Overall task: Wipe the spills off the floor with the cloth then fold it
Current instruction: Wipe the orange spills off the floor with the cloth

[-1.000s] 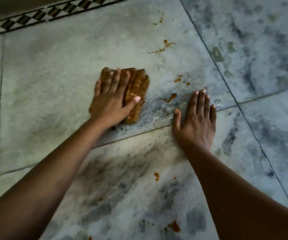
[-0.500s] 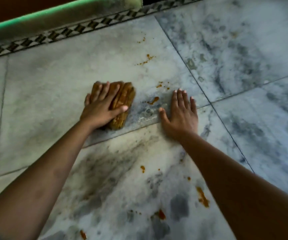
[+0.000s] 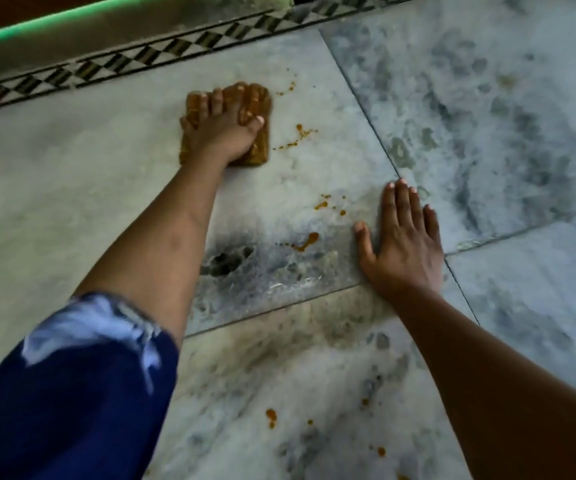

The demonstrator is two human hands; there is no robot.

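Observation:
A folded brown cloth (image 3: 261, 152) lies on the marble floor (image 3: 72, 188) near the patterned border. My left hand (image 3: 220, 133) presses flat on top of it, fingers stretched along the cloth and thumb lying across its right side. My right hand (image 3: 404, 247) rests flat on the floor with fingers straight, holding nothing. Orange-brown spills dot the tiles: a streak (image 3: 302, 133) just right of the cloth, small specks (image 3: 288, 88) near its far corner, drops (image 3: 324, 204) and a blob (image 3: 305, 241) left of my right hand, and drops (image 3: 271, 415) close to me.
A black-and-white checkered border strip (image 3: 141, 60) runs along the far edge of the floor, with a green-edged ledge (image 3: 72, 19) behind it. A wet dark smear (image 3: 227, 261) marks the tile between my arms. My blue sleeve (image 3: 72, 375) fills the lower left.
My left hand has pushed the cloth forward, away from me and toward the patterned border. My right hand has stayed flat on the floor.

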